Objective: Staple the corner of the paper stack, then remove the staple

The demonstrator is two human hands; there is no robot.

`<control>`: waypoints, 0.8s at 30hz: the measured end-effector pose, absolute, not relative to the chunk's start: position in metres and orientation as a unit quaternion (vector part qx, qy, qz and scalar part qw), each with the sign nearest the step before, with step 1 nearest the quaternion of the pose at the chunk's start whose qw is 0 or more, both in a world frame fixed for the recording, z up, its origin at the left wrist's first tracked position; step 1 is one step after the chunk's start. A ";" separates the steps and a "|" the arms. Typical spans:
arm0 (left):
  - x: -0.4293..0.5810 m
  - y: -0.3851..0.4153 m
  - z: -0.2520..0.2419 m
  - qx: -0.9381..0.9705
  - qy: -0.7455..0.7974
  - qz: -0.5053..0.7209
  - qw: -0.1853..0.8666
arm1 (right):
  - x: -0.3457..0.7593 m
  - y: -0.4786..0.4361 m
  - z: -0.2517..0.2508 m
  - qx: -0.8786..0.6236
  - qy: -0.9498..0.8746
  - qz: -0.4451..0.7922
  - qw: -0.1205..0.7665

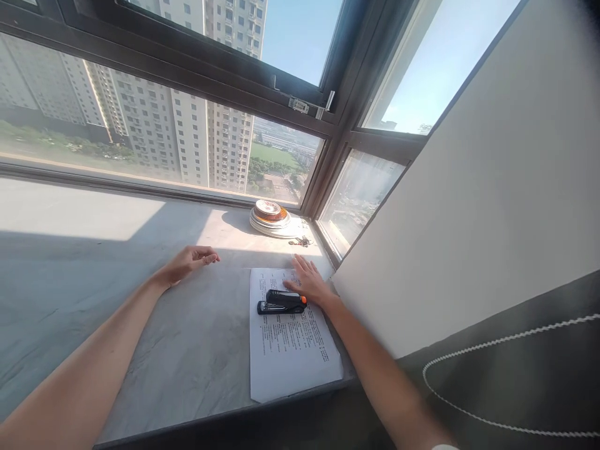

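Tiny print (297, 334) on the paper (293, 369), illegible (partly out of sight beneath the stapler (281, 302))

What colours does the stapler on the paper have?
The stapler is mostly black, with orange at one end; head view.

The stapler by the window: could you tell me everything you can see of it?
The stapler is black, with an orange accent at its right end and a shiny, metal-looking part between its upper arm and base; the body looks like plastic. It lies crosswise on the printed paper, base down, its front end pointing left. The right hand is beside its orange end; whether they touch is unclear.
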State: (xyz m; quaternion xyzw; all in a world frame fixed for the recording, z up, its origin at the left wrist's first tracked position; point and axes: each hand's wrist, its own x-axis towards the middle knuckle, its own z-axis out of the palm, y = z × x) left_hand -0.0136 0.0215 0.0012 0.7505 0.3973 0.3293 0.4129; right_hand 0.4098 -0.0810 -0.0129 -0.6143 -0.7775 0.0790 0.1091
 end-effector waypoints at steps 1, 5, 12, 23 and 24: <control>-0.013 0.021 0.001 0.747 0.398 0.334 0.414 | 0.408 -0.079 -0.014 -0.615 -0.780 0.081 0.087; -0.012 0.023 0.000 0.727 0.398 0.353 0.434 | 0.398 -0.070 -0.017 -0.623 -0.777 0.065 0.054; -0.029 0.024 0.017 0.544 0.284 0.582 0.534 | 0.310 -0.064 -0.014 -0.577 -0.811 0.051 0.084; -0.125 0.012 0.021 0.467 0.031 0.790 0.396 | 0.146 -0.046 -0.010 -0.489 -0.861 0.053 0.128; -0.122 0.014 0.019 0.485 0.015 0.768 0.419 | 0.145 -0.047 -0.009 -0.490 -0.861 0.051 0.130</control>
